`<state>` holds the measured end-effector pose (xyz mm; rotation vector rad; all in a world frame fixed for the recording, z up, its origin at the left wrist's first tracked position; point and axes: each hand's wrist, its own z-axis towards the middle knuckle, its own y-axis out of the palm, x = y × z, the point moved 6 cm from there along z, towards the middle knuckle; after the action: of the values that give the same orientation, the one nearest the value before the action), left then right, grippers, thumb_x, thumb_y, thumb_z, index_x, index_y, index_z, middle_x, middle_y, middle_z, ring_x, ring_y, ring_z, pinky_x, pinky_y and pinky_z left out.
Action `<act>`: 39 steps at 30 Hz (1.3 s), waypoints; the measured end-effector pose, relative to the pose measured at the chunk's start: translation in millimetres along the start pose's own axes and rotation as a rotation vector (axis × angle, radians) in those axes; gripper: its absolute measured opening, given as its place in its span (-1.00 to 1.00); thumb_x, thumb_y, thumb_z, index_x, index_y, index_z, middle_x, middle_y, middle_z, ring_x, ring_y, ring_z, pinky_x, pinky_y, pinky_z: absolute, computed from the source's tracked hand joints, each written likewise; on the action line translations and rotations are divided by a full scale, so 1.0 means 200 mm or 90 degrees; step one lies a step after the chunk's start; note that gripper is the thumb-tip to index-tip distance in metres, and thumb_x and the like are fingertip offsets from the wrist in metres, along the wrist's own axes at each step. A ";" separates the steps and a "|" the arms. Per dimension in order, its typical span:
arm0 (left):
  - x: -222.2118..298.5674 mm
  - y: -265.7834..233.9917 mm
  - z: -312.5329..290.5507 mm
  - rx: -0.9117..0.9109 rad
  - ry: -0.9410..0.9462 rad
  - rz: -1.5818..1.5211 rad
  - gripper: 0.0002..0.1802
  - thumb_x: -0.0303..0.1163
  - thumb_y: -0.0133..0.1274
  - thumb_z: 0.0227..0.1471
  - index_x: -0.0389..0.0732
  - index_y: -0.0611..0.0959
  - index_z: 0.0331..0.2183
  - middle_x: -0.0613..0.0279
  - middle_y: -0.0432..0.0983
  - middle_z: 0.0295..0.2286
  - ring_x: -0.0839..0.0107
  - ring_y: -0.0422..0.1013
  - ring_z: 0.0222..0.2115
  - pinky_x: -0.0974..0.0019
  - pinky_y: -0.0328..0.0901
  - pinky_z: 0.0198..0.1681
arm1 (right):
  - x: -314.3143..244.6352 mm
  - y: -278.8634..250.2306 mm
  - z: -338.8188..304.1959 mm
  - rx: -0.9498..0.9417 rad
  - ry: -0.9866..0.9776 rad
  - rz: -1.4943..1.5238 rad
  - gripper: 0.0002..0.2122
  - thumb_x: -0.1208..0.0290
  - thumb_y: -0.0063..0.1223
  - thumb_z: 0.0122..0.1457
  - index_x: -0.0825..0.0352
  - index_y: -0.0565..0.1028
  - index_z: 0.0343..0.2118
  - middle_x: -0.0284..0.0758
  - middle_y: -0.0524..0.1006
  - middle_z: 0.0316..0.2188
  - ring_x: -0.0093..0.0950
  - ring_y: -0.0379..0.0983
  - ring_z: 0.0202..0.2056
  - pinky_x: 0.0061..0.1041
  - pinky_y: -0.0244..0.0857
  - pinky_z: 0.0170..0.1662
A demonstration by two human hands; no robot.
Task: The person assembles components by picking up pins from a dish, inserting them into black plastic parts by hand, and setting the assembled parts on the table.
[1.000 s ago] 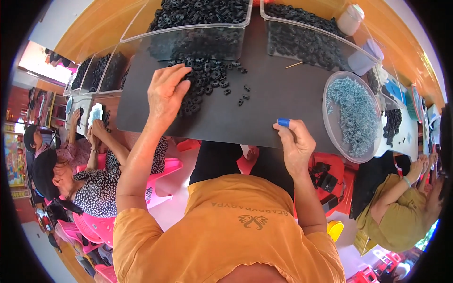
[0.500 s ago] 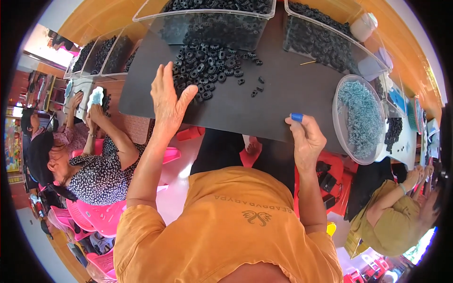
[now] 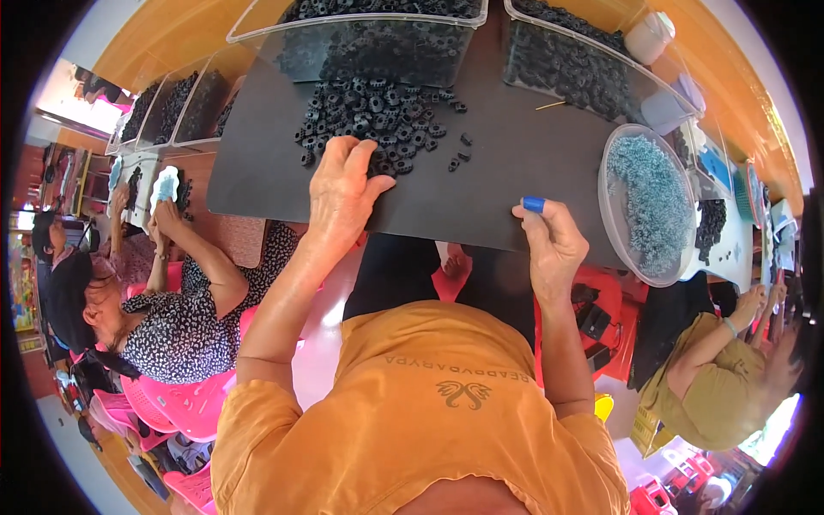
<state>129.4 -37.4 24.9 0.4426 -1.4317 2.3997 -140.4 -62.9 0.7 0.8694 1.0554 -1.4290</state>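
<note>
Fingers of my left hand (image 3: 343, 193) lie spread and flat on the black mat (image 3: 498, 172), tips touching the heap of black rings (image 3: 373, 107) near the bench's far edge; my right hand (image 3: 554, 245) is closed, pinching a small blue cap (image 3: 533, 204) at the mat's near edge, beside the round tub of blue-grey bits (image 3: 652, 202).

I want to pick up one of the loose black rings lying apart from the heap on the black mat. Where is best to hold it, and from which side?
Probably take a stray ring by its outer rim, coming from above. It lies flat on the mat, apart from the heap, so fingertips have room around it. The left hand is nearest; the right hand already pinches a small blue piece.
</note>
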 end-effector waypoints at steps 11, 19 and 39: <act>0.07 -0.06 -0.05 0.052 0.017 -0.106 -0.52 -0.60 0.25 -0.32 -0.23 0.55 -0.22 0.16 0.41 -0.27 0.35 0.37 -0.39 0.36 0.30 -0.38 | 0.01 -0.01 0.00 -0.003 -0.013 0.003 -0.90 0.68 0.03 0.08 0.40 0.51 -0.34 -0.35 0.50 -0.45 -0.64 0.37 -0.44 -0.68 0.23 -0.37; 0.13 -0.03 0.00 0.061 0.047 0.028 -0.65 -0.48 0.25 -0.30 -0.21 0.59 -0.33 0.21 0.41 -0.47 0.24 0.36 -0.42 0.26 0.29 -0.36 | 0.01 -0.01 0.00 0.000 -0.023 0.004 -0.90 0.68 0.04 0.08 0.40 0.51 -0.34 -0.35 0.50 -0.46 -0.63 0.38 -0.44 -0.67 0.23 -0.37; 0.11 -0.01 -0.02 0.080 0.159 0.127 -0.69 -0.67 0.05 -0.23 -0.30 0.54 -0.30 0.10 0.42 -0.46 0.18 0.40 -0.44 0.26 0.34 -0.40 | -0.09 0.17 0.27 -0.112 -0.055 -0.189 -0.94 0.62 0.03 -0.06 0.43 0.44 -0.47 -0.17 0.44 -0.53 -0.22 0.38 -0.44 -0.36 0.25 -0.34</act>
<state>110.5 -31.3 34.0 0.0234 -1.2727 2.6007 -102.6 -107.3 31.4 0.5345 1.2609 -1.5751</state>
